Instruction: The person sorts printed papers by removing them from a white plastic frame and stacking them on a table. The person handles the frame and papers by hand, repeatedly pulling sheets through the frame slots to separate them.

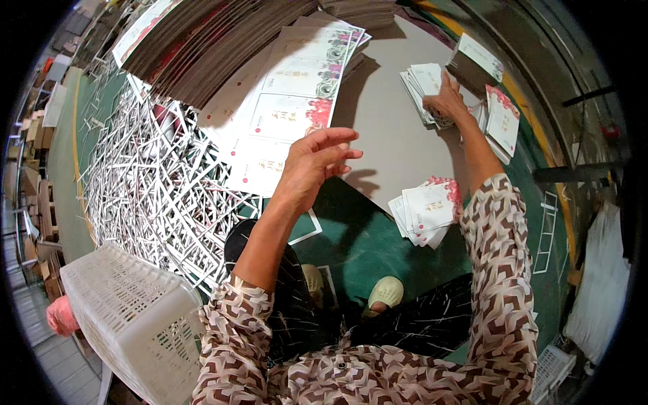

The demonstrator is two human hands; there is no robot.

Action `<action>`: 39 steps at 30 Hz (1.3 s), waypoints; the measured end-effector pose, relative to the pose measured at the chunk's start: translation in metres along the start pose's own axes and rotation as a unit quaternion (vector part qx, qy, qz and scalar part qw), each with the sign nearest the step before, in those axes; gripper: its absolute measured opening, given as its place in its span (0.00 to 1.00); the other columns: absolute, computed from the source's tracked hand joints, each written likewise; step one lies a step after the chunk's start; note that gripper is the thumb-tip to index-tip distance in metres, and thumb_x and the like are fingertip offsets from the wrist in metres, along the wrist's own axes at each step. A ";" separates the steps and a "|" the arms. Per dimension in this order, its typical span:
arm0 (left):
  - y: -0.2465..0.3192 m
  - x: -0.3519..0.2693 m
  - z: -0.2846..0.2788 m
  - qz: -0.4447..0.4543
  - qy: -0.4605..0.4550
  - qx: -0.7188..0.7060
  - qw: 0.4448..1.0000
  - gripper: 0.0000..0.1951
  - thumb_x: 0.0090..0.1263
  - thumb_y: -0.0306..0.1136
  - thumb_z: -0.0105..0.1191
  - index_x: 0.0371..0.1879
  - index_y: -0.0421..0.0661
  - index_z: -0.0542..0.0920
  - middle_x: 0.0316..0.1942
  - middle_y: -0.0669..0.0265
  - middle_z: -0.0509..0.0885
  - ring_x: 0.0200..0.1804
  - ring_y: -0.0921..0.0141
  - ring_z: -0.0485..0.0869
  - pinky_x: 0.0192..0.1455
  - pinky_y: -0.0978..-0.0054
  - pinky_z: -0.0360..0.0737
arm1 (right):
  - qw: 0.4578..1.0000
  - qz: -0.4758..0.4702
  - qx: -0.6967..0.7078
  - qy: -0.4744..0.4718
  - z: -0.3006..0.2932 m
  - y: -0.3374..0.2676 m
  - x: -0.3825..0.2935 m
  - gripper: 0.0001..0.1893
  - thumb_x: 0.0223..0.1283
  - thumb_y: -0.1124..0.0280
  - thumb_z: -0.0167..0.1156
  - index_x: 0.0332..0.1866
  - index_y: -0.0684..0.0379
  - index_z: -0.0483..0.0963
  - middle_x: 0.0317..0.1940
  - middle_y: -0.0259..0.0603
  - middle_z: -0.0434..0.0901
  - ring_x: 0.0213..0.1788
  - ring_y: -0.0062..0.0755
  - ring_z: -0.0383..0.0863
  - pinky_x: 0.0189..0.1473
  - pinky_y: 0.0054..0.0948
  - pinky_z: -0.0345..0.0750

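My left hand (319, 159), fingers apart and holding nothing, hovers beside printed cardboard sheets (291, 76) marked out in panels with red and purple flower prints. At the far right of the table (390, 91), my right hand (448, 101) rests on a loose stack of white printed cards (417, 91); whether its fingers grip any of them is unclear. Next to it stand a tall card stack (478, 55) and a leaning stack of red-flowered cards (502, 121). A fanned pile of similar cards (430, 207) lies at the near table corner.
A large stack of cardboard sheets (217, 45) rises at the back left. Left of the table, a heap of white cut-out frame scraps (157, 187) covers the green floor. A white plastic basket (136, 314) stands at my left side. Metal rails (541, 66) run along the right.
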State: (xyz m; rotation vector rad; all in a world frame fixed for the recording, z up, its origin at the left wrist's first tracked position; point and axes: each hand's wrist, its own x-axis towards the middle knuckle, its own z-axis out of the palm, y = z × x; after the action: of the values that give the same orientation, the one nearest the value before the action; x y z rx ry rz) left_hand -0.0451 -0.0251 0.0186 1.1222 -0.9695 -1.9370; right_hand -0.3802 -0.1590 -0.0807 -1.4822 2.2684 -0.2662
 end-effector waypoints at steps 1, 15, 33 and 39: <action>-0.001 0.001 -0.005 0.048 0.028 -0.001 0.998 0.13 0.65 0.25 0.49 0.47 0.37 0.76 0.44 0.62 0.80 0.44 0.71 0.81 0.42 0.79 0.77 | 0.999 -0.043 -0.033 0.007 0.008 0.008 0.006 0.60 0.29 0.53 0.67 0.70 0.62 0.39 0.64 0.62 0.53 0.64 0.60 0.57 0.64 0.39 0.61; -0.005 -0.008 -0.098 -0.011 0.297 0.562 0.772 0.40 0.57 0.44 0.57 0.61 0.28 0.57 0.68 0.36 0.42 0.69 0.41 0.41 0.63 0.37 0.50 | 0.820 -0.072 0.446 -0.350 0.062 -0.137 -0.169 0.17 0.61 0.61 0.56 0.46 0.66 0.72 0.35 0.40 0.79 0.33 0.24 0.80 0.34 0.20 0.82; 0.003 -0.008 -0.075 0.030 0.065 -0.130 0.989 0.19 0.66 0.32 0.52 0.49 0.29 0.69 0.38 0.54 0.78 0.35 0.66 0.80 0.37 0.70 0.82 | 0.838 -0.148 0.467 -0.240 -0.029 -0.110 -0.227 0.13 0.53 0.79 0.58 0.45 0.67 0.73 0.39 0.40 0.78 0.38 0.22 0.79 0.41 0.22 0.78; -0.016 0.007 -0.039 0.003 -0.048 -0.217 0.975 0.18 0.64 0.18 0.47 0.53 0.30 0.65 0.49 0.48 0.75 0.47 0.61 0.80 0.53 0.67 0.80 | 0.813 -0.108 0.524 -0.230 -0.034 -0.064 -0.249 0.16 0.56 0.77 0.56 0.50 0.66 0.69 0.42 0.40 0.77 0.41 0.24 0.79 0.44 0.26 0.80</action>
State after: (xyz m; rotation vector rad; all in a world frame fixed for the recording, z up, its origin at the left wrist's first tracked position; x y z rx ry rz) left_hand -0.0155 -0.0338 -0.0113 0.7781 -0.5520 -2.0806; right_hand -0.2564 0.0380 0.0329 -0.9964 1.1640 -0.9292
